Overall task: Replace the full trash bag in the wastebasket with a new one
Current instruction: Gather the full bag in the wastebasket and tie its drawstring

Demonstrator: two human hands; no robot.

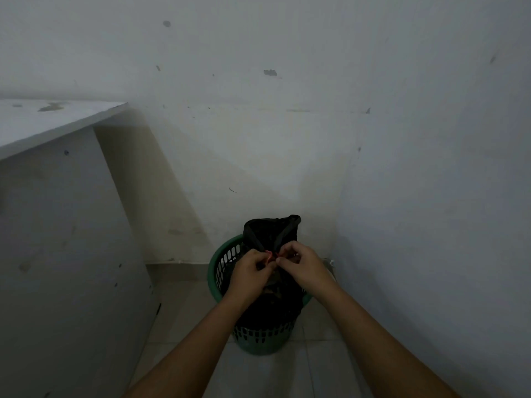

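Head view, grip: my left hand (pixel 249 270) and right hand (pixel 300 264) pinch a thin red tie (pixel 270 255) at the gathered neck of the full black plastic trash bag (pixel 271 234).
Where: bag sits inside the round green lattice plastic wastebasket (pixel 222 262) on the tiled floor (pixel 184 305).
Risk: slick film may slip; tie could loosen.
Texture: crinkled, soft bag; rigid basket.

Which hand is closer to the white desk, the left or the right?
The left hand: it pinches the red tie on the black bag on the desk side; the right hand is nearer the side wall.
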